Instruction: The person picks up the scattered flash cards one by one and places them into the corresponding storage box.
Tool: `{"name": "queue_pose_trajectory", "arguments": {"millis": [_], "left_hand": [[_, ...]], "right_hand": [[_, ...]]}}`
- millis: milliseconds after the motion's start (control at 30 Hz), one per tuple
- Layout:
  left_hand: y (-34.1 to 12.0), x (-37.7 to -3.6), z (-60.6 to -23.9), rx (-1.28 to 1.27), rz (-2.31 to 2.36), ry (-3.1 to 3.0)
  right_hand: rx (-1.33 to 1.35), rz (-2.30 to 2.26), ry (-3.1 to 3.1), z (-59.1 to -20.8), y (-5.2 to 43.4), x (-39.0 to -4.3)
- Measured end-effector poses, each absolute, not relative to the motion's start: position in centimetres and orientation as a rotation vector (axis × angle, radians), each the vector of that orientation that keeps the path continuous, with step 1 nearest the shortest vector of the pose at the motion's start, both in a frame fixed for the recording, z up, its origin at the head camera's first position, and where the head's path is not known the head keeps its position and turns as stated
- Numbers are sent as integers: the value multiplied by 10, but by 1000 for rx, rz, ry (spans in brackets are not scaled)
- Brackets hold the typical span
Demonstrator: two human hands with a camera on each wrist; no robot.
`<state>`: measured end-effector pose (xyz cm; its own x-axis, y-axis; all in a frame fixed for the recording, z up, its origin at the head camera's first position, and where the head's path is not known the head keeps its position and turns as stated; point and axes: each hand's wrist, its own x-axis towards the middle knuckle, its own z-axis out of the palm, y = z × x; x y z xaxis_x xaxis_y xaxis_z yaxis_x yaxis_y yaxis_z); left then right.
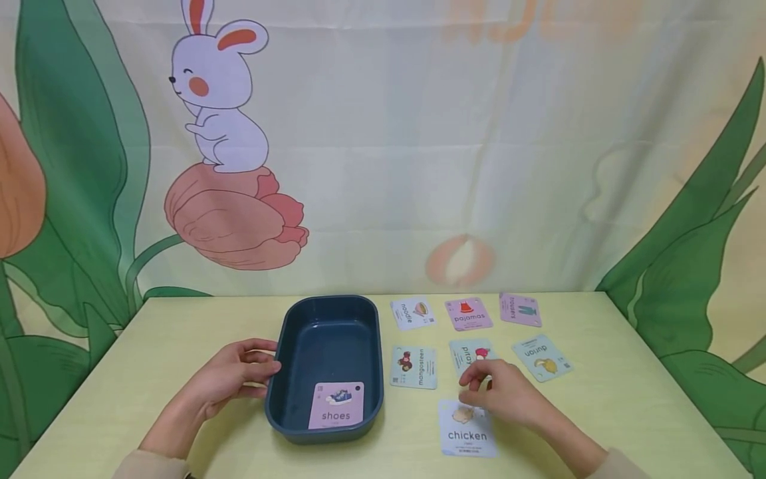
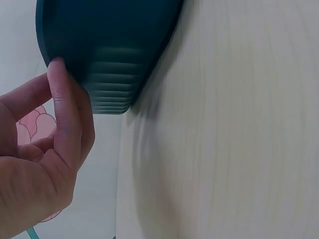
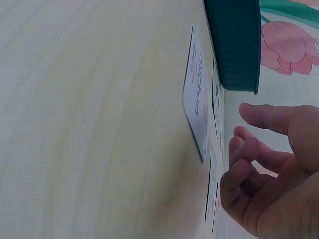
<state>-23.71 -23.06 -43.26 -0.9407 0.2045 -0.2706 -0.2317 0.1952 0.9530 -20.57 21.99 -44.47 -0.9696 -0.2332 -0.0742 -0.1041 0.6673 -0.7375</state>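
Observation:
A dark blue-green plastic bin stands on the table with a pink "shoes" card in its near end. My left hand is at the bin's left side, fingertips at the rim and outer wall; the left wrist view has a fingertip on the bin's rim. Just above the far edge of the "chicken" card hovers my right hand, fingers loosely bent, holding nothing. In the right wrist view a gap separates this hand from the chicken card. It partly hides the "pitaya" card.
More picture cards lie right of the bin: noodle, pajamas, trousers, mangosteen and durian. Behind the pale yellow table hangs a curtain printed with a rabbit and tulips.

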Motion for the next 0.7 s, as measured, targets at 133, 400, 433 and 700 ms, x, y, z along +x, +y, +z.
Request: {"name": "queue_pose_trajectory", "arguments": {"millis": [133,400,433,700], "left_hand": [[-231,-236,-432,-18,1799,2143],[-231,-237,-431,-25,1809,2133],[-232,-237,-431,-25,1812,2130],[-231,-238,-432,-37,1812,2126]], "right_hand": [[-271,-1129,2712,-444,231,-202],[-273,-978,2700,-447,239,-199],[-273,-970,2701,-447,239,-199],[-218,-957,2723,-452,238,-203]]}}
